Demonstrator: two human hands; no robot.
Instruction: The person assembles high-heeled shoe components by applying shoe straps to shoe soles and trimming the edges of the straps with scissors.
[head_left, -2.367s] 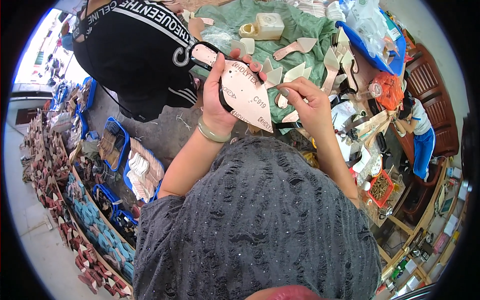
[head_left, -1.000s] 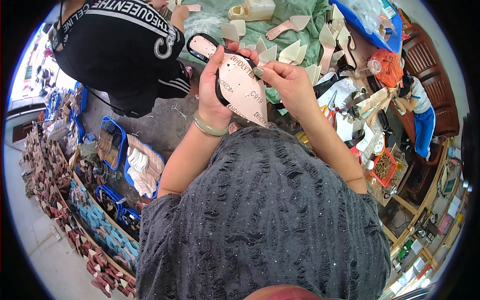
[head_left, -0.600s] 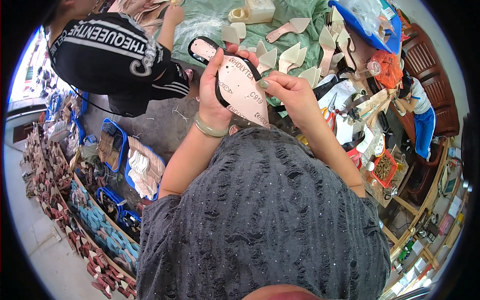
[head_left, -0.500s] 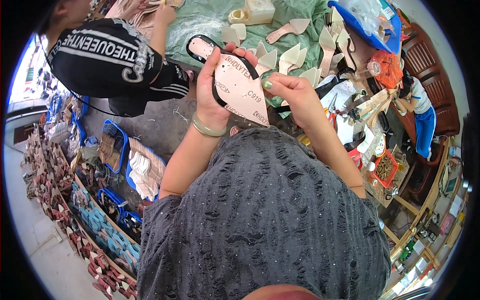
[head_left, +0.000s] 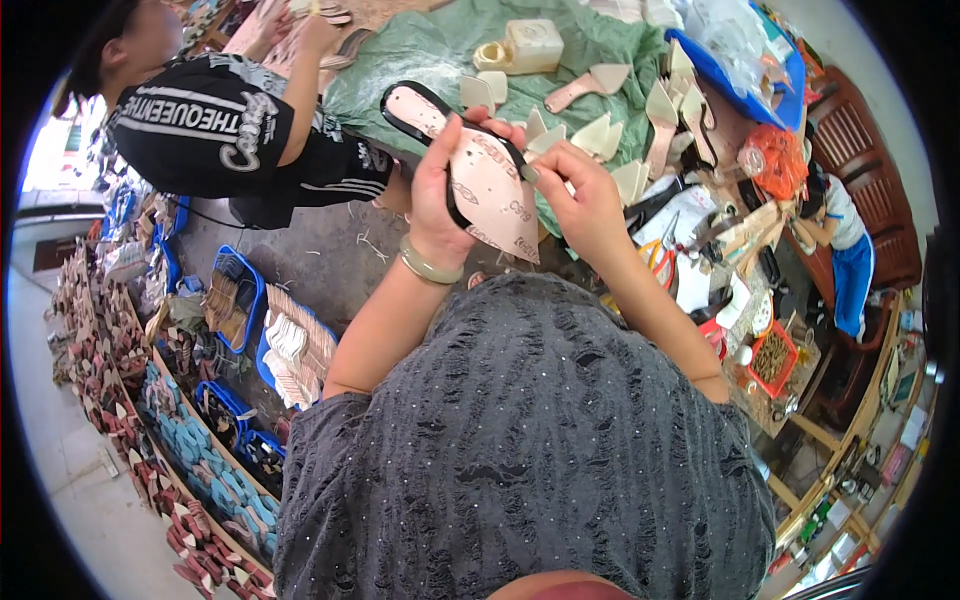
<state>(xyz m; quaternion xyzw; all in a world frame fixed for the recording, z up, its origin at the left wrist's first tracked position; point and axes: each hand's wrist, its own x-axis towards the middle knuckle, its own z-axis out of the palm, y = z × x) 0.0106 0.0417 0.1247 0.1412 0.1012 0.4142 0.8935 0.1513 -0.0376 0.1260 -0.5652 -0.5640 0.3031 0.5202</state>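
My left hand (head_left: pixel 440 190) grips a black shoe sole (head_left: pixel 415 110) with a pale pink pointed insole (head_left: pixel 495 195) laid on it, held up in front of me. My right hand (head_left: pixel 580 195) pinches the insole's right edge near its middle. A pale bangle (head_left: pixel 425 265) sits on my left wrist. Below the hands lies a green sheet (head_left: pixel 440 50) strewn with several loose beige insole pieces (head_left: pixel 600 135).
A person in a black printed shirt (head_left: pixel 210 125) works at the upper left. Blue trays of shoe parts (head_left: pixel 240 300) and rows of shoes (head_left: pixel 120 400) stand at left. Scissors (head_left: pixel 660 260), an orange bag (head_left: pixel 780 160) and a red box (head_left: pixel 775 360) crowd the right.
The sole in my hands has shifted slightly lower in view. The person in the black shirt has leaned further left and reached an arm up toward the far sheet.
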